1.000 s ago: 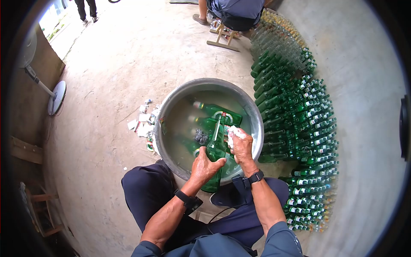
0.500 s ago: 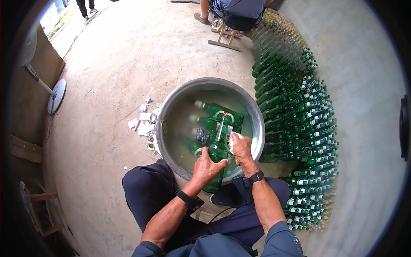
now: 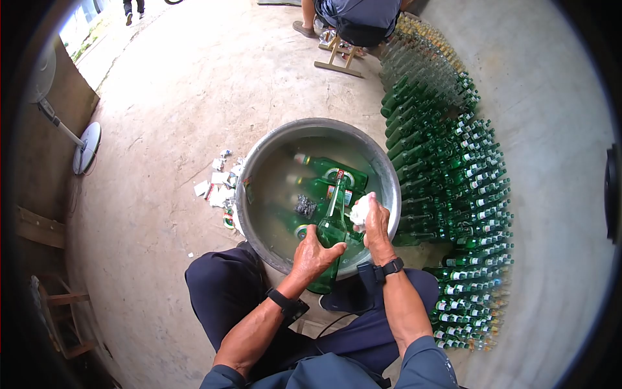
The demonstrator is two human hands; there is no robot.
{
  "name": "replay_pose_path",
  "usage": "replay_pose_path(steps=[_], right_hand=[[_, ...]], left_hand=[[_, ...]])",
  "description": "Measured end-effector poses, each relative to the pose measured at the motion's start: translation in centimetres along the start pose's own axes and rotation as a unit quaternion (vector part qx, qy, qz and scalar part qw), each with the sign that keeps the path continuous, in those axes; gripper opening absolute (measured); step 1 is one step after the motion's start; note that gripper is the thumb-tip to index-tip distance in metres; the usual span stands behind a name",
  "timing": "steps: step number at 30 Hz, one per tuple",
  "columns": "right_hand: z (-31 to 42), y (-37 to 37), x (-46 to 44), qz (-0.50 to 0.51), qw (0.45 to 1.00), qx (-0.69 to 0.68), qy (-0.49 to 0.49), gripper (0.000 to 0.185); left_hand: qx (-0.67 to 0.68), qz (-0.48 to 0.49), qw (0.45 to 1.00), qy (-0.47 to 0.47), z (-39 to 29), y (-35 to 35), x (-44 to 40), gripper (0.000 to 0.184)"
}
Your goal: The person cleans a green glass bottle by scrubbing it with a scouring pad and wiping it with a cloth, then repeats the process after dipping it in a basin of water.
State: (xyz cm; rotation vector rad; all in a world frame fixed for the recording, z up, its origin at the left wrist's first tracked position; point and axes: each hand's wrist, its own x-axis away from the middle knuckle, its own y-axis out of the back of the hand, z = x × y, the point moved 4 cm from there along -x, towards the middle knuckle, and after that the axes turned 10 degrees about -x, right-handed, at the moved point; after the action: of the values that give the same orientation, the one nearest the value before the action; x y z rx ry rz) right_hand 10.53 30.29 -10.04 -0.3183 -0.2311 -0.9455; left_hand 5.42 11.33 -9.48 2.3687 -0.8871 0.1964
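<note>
My left hand [image 3: 313,257] is closed around the body of a green glass bottle [image 3: 333,228], its neck tilted away from me over the near rim of a metal basin [image 3: 391,188]. In my right hand [image 3: 377,231] is a crumpled white wad [image 3: 361,210], just right of the bottle and apart from it; whether it is cloth or wet paper I cannot tell. Labelled green bottles [image 3: 353,176] lie in the cloudy water beyond. A dark grey scouring pad [image 3: 305,206] sits among them, left of the held bottle's neck.
Rows of green bottles [image 3: 440,175] stand along the right wall. Torn label scraps [image 3: 221,188] lie on the floor left of the basin. A seated person [image 3: 359,19] is on a wooden stool [image 3: 340,61] ahead. A standing fan [image 3: 85,146] is at left.
My right hand has moved away from the bottle to the right, turning so the white wad shows more. The left hand and bottle stay nearly in place. A distant walker has moved slightly.
</note>
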Motion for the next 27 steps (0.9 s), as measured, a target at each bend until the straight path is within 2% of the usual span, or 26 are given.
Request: replay_pose_path(steps=[1,3,5,8,9,10,12,15,17,19,20,22,25,27], right_hand=[[-0.3,0.3,-0.4,0.0,1.0,0.0,0.0,0.055],[-0.2,0.5,-1.3,0.009,0.997,-0.047,0.061,0.062],[0.2,0.4,-1.2,0.037,0.997,-0.032,0.067,0.064],[1.4,-0.8,-1.0,0.034,0.985,-0.007,0.166,0.059],[1.8,-1.3,-1.6,0.032,0.981,0.061,0.18,0.058],[1.7,-1.5,-1.3,0.031,0.981,0.061,0.18,0.058],[1.9,-3.7,0.2,0.076,0.934,0.233,0.258,0.056],[1.9,-5.5,3.3,0.208,0.917,0.242,0.24,0.056],[2.5,-5.7,4.9,0.22,0.913,0.248,0.237,0.054],[3.7,-5.6,6.5,0.237,0.929,0.194,0.21,0.054],[4.1,-5.5,7.4,0.25,0.89,0.268,0.273,0.054],[5.3,-5.9,10.6,0.246,0.874,0.293,0.3,0.054],[7.0,-6.0,11.5,0.241,0.854,0.314,0.337,0.047],[8.1,-6.1,11.4,0.246,0.808,0.355,0.4,0.039]], left_hand=[[0.011,0.005,1.0,0.008,0.1,-0.1,0.0,0.088],[0.022,0.01,1.0,0.014,0.3,-0.3,-0.2,0.089],[0.05,0.029,0.998,0.019,0.8,-0.7,-0.4,0.089],[0.042,0.038,0.998,0.016,0.4,-0.5,-0.2,0.09],[0.042,0.038,0.998,0.016,0.7,-0.9,-0.2,0.09],[0.029,0.019,0.999,-0.007,1.1,-1.4,-0.3,0.088],[0.016,-0.001,0.999,-0.03,0.9,-1.6,-0.2,0.087],[0.066,-0.036,0.997,-0.029,-0.4,0.2,0.5,0.084],[0.025,-0.012,1.0,0.006,-0.4,1.7,-0.2,0.078],[-0.002,-0.052,0.998,-0.031,-0.5,2.2,-0.2,0.076],[0.068,-0.052,0.995,-0.046,-1.0,2.6,-0.1,0.073],[0.194,-0.039,0.978,-0.059,-2.1,3.3,0.2,0.066],[0.142,0.004,0.983,-0.117,-2.9,3.5,0.2,0.066],[0.168,0.005,0.976,-0.14,-3.9,3.9,0.9,0.065]])
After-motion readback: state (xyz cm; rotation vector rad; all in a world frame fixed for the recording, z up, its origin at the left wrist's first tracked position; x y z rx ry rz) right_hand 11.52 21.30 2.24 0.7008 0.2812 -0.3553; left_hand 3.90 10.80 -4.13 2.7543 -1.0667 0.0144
